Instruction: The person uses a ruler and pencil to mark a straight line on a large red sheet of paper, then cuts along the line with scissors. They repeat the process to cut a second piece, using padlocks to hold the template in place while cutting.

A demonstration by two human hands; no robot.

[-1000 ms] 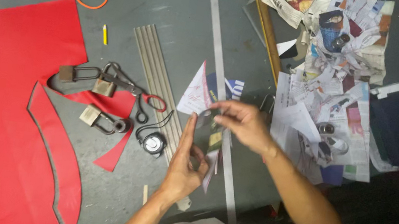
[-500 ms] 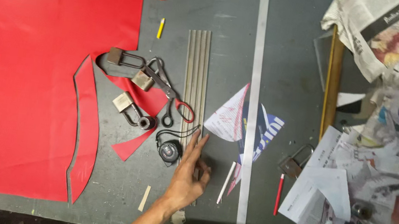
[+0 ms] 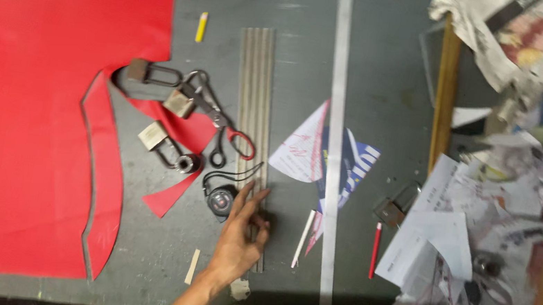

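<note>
Your table, counted: four padlocks – three on left by red cloth, one on right by paper heap. One pair scissors. One big red cloth sheet, plus two red offcuts. One bundle grey metal rods, about four rods, blurred. One long metal ruler. One yellow chalk, one red pencil, one white stick. One round tape measure. One of your hands clearly seen.

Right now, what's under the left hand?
The left hand lies on the lower end of the grey metal strips, beside a small round black device. Whatever sits under the palm is hidden.
</note>
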